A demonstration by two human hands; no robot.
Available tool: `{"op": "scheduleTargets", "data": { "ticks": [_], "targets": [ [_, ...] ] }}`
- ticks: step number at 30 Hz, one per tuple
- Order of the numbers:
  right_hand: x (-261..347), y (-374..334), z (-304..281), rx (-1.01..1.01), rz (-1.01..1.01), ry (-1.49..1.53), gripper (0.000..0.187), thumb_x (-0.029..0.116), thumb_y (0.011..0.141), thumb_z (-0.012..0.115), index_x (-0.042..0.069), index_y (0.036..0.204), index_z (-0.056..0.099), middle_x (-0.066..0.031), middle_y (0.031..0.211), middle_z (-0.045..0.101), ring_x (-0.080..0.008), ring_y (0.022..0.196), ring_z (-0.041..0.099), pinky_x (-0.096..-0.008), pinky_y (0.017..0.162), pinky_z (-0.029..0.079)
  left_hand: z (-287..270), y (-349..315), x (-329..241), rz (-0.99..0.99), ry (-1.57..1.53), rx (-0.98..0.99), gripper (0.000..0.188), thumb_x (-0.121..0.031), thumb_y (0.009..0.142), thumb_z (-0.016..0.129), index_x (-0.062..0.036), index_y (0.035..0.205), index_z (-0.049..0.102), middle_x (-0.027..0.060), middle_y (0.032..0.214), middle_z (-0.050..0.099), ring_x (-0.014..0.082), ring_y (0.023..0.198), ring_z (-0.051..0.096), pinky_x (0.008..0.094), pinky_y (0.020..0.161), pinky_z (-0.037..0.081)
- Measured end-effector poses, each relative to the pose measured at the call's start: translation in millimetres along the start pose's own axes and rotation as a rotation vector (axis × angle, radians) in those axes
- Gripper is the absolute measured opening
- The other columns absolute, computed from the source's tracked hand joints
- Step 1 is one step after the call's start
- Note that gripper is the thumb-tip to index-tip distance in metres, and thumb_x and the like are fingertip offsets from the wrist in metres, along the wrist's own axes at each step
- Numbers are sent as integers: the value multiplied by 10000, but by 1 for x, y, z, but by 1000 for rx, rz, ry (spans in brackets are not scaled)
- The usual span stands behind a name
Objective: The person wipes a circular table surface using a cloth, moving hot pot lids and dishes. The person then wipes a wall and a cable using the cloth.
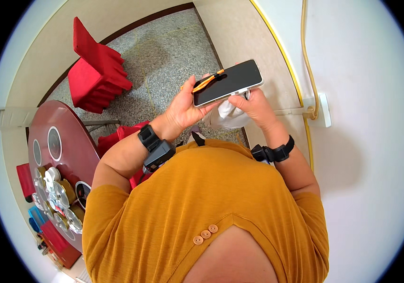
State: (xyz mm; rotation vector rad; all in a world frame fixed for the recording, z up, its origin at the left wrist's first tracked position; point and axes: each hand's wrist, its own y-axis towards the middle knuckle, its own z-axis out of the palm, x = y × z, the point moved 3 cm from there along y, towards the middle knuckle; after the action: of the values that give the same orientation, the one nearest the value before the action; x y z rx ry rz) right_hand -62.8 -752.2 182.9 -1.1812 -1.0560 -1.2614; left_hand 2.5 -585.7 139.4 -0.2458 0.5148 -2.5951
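A smartphone point(234, 81) with a dark screen and a light-edged case lies tilted between my two hands. My left hand point(186, 104) is closed around its left end, thumb up beside the screen. An orange cord point(205, 84) with a black piece crosses that end of the phone. My right hand point(255, 107) grips the phone's near edge toward the right, with its thumb on the edge and its fingers mostly hidden. Directly below the phone shows a white plastic bag point(230, 115); whether it hangs from a hand or stands lower down I cannot tell.
A red-covered chair point(95, 78) stands on the speckled floor point(164, 61) at far left. A dark red round table point(72, 127) at left bears several glass-lidded pots point(62, 193). On the right wall, a yellow hose point(308, 61) runs down to a white box point(323, 111).
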Motion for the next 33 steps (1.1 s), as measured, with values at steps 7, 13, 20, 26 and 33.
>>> {"op": "scheduleTargets", "data": {
  "ticks": [7, 13, 20, 26, 33],
  "targets": [
    [0, -6, 1, 33, 2, 19, 738, 204, 781, 731, -3, 1384, 360, -78, 1225, 526, -157, 1106, 486, -304, 948, 413, 6, -10, 12, -78, -139, 94, 547, -465, 1004, 267, -52, 1323, 430, 238, 1339, 453, 410, 1212, 478, 537, 1017, 420],
    [6, -11, 2, 58, -31, 1, 759, 144, 750, 721, 4, 1395, 345, -72, 1212, 515, -157, 1111, 480, -308, 946, 413, 11, -17, 21, -193, -228, 260, 650, -520, 992, 151, -50, 1392, 355, 216, 1391, 407, 406, 1280, 411, 554, 1068, 345],
    [11, -14, -1, 58, -11, 36, 846, 190, 727, 746, 30, 1430, 303, -36, 1286, 453, -140, 1143, 447, -299, 986, 370, 15, -17, 17, -165, -186, 197, 630, -520, 992, 166, -77, 1376, 396, 198, 1394, 420, 377, 1294, 404, 556, 1079, 318],
    [12, -14, -4, 106, -58, 29, 896, 301, 728, 787, 23, 1427, 299, -54, 1322, 440, -151, 1177, 434, -303, 1010, 352, 11, -16, 11, -69, -85, 253, 567, -475, 995, 272, -67, 1361, 416, 192, 1379, 445, 368, 1273, 433, 547, 1068, 333],
    [-20, -21, -23, 74, 114, 151, 664, 410, 747, 784, 25, 1223, 525, -44, 1132, 579, -147, 1054, 522, -301, 931, 412, 8, -17, 2, 9, 11, 242, 566, -482, 998, 251, -88, 1371, 413, 174, 1372, 464, 358, 1258, 457, 548, 1061, 336]
  ]
}}
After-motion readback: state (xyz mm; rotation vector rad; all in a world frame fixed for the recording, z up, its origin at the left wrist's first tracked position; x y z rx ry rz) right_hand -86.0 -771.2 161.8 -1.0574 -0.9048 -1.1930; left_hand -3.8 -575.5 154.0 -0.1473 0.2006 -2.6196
